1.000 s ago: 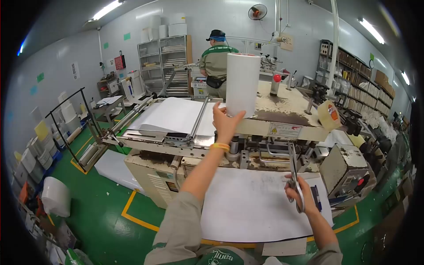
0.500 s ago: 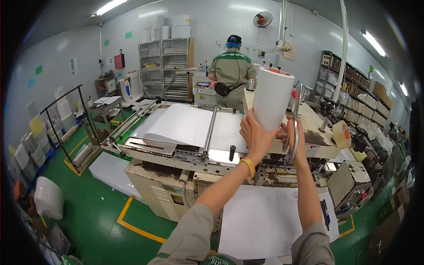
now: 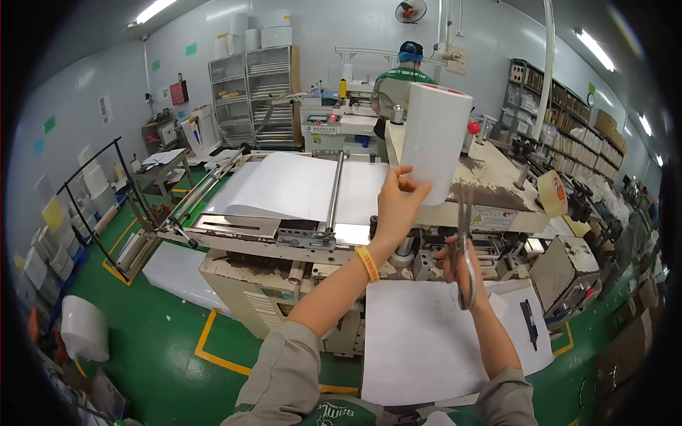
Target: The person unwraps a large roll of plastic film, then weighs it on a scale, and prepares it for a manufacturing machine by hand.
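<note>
At the near edge of a worn machine top point(image 3: 490, 174), a tall white roll point(image 3: 439, 138) is seen upright with a slight lean, its upper end tipped toward the right. Whether its base is borne by that surface cannot be told. Its lower left side is touched by the bent fingers and thumb of the left hand point(image 3: 398, 213), above a yellow wristband point(image 3: 366, 264); whether the roll is firmly gripped or only steadied cannot be made out. Just below and to the right, scissors point(image 3: 463, 231) are gripped in the right hand point(image 3: 473, 274), the blades pointed upward.

Behind the roll, a red knob point(image 3: 473, 128) is partly seen at its right side. Farther right, a roll of tape point(image 3: 550, 193) is placed by the corner of the machine top, and a warning label point(image 3: 494, 216) is fixed to the front face. Below the hands, a large white sheet point(image 3: 419, 341) is spread, with a pen point(image 3: 529, 324) laid near its right edge. To the left, white paper point(image 3: 284, 186) is spread beside a metal bar point(image 3: 337, 188). Beyond, another person point(image 3: 405, 85) is seen from behind, and metal shelves point(image 3: 270, 99) are set against the wall.
</note>
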`<state>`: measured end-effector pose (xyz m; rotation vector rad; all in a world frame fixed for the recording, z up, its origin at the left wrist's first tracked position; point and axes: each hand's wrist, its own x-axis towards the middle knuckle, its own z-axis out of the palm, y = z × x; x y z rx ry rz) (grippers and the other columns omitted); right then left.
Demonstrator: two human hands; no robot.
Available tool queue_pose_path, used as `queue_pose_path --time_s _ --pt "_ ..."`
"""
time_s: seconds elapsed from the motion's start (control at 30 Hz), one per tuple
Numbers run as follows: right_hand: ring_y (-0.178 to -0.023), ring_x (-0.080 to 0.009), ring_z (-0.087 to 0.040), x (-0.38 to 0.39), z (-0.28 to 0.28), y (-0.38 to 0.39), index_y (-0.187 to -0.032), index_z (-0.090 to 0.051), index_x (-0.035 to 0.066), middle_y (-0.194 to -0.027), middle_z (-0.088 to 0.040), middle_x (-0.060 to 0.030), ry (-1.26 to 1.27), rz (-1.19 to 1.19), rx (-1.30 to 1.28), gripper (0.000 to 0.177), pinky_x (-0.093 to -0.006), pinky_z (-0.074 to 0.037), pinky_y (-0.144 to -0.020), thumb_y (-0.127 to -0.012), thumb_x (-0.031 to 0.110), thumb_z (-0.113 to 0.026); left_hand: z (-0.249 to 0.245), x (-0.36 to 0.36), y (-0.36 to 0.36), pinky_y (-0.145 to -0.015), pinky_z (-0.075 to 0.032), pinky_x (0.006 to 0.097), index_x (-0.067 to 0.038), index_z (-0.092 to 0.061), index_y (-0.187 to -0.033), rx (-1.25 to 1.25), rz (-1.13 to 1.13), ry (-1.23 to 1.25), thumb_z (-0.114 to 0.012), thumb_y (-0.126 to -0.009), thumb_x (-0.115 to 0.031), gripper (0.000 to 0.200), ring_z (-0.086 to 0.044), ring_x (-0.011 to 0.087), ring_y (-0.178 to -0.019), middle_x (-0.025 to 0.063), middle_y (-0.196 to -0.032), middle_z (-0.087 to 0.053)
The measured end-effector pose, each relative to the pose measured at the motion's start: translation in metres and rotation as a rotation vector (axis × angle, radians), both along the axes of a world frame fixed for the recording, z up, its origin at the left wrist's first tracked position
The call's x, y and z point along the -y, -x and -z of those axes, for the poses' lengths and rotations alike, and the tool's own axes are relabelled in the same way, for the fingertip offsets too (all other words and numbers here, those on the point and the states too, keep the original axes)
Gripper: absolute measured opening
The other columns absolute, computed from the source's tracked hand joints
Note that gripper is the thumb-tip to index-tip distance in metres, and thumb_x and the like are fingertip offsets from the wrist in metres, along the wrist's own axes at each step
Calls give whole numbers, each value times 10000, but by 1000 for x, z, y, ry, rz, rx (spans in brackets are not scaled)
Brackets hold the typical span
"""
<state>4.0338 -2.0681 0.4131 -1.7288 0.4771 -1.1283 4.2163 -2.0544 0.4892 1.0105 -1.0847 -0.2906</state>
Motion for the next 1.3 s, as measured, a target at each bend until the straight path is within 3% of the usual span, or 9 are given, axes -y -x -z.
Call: queue_pose_path --time_s 0.2,0.3,0.37,0.43,0.7,1.03,1.17,1.2,1.3 --pt "-557 -60 -408 1 32 5 -1141 -410 54 -848 -548 -54 -187 -236 -58 454 -195 -346 -474 -903 435 -346 6 24 -9 -645 -443 234 14 -542 -870 -99 58 62 -636 -744 -95 191 -543 107 -699 64 -770 -578" --pt "-601 -66 -391 10 34 -2 -1168 -364 60 -832 -497 -34 -211 -344 -116 634 -203 -339 -496 -835 599 -335 3 20 -8 -634 -450 223 20 -559 -875 -142 70 76 -630 -752 -91 180 -548 102 -691 63 -773 -585" --pt "-564 -52 -424 27 52 -13 -1161 -411 78 -790 -519 -8 -155 -400 -32 506 -183 -357 -479 -888 497 -335 3 10 -3 -603 -448 211 40 -572 -867 -2 -35 68 -641 -745 -89 190 -550 95 -656 67 -734 -596" --pt "-604 -54 -384 27 42 -19 -1177 -362 50 -792 -469 -3 -197 -465 -49 656 -195 -326 -505 -826 603 -334 3 -2 6 -589 -446 208 41 -577 -846 -21 -102 69 -643 -745 -88 177 -547 88 -633 70 -724 -601" --pt "-576 -48 -329 40 23 -53 -1192 -341 25 -708 -407 3 -231 -670 98 694 -174 -287 -475 -806 601 -366 12 -13 10 -541 -419 195 38 -570 -855 -60 -175 134 -645 -754 -85 176 -522 62 -605 50 -726 -588" --pt "-572 -39 -310 46 9 -65 -1177 -394 38 -698 -370 37 -188 -688 153 673 -169 -283 -482 -828 611 -331 -2 -29 25 -600 -427 188 39 -564 -904 -147 -130 39 -658 -734 -38 209 -544 77 -675 61 -806 -583" --pt "-462 -37 -304 42 2 -57 -986 -442 34 -599 -363 38 -152 -540 6 623 -169 -248 -382 -813 623 -336 4 -25 17 -608 -452 206 66 -550 -936 -115 -157 33 -659 -740 -70 262 -576 115 -684 104 -841 -584" --pt "-394 -36 -325 42 4 -58 -919 -487 47 -518 -373 33 -140 -507 84 370 -187 -254 -358 -916 389 -349 4 -24 17 -621 -454 212 74 -547 -944 -162 -100 49 -676 -725 -70 292 -584 128 -709 105 -838 -580" --pt "-433 -31 -320 47 -9 -62 -960 -486 55 -563 -355 43 -137 -540 126 476 -176 -259 -388 -888 500 -333 5 -26 15 -628 -456 212 78 -542 -949 -207 -34 -1 -685 -717 -66 308 -583 133 -717 112 -851 -574"
